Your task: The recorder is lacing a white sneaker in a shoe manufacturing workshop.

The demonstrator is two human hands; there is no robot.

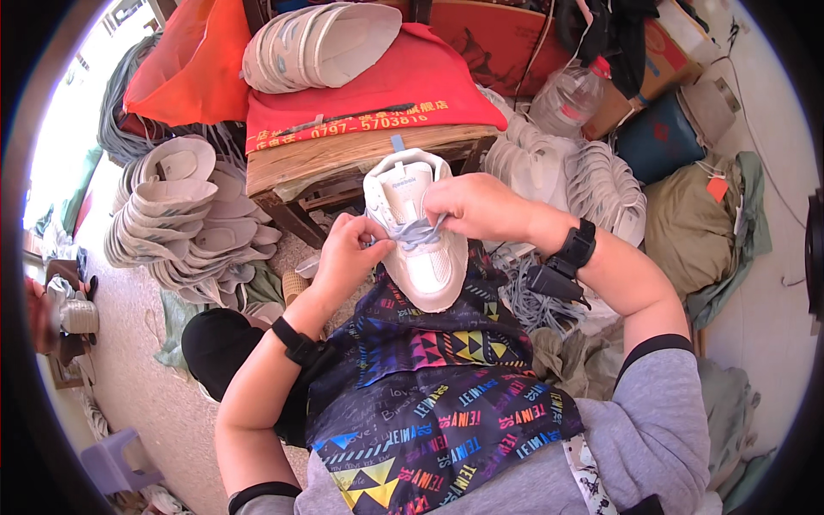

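A white sneaker upper [431,273] rests over my lap in front of the wooden table, its toe pointing toward me and its tongue toward the table. Grey-blue shoelace [418,233] crosses its lower eyelets. My left hand [350,251] is at the left side of the upper, thumb and forefinger pinched on the lace. On the other side, my right hand [481,206] pinches the lace near the eyelets, its fingers curled. The fingertips partly hide the lace ends.
A wooden table [369,154] with red cloth [429,77] bears a stack of white uppers [318,47]. More nested uppers lie left [176,215] and right [592,184]. Loose grey laces [545,296] hang beside my lap. A plastic bottle [568,94] stands behind. A purple stool [122,462] is lower left.
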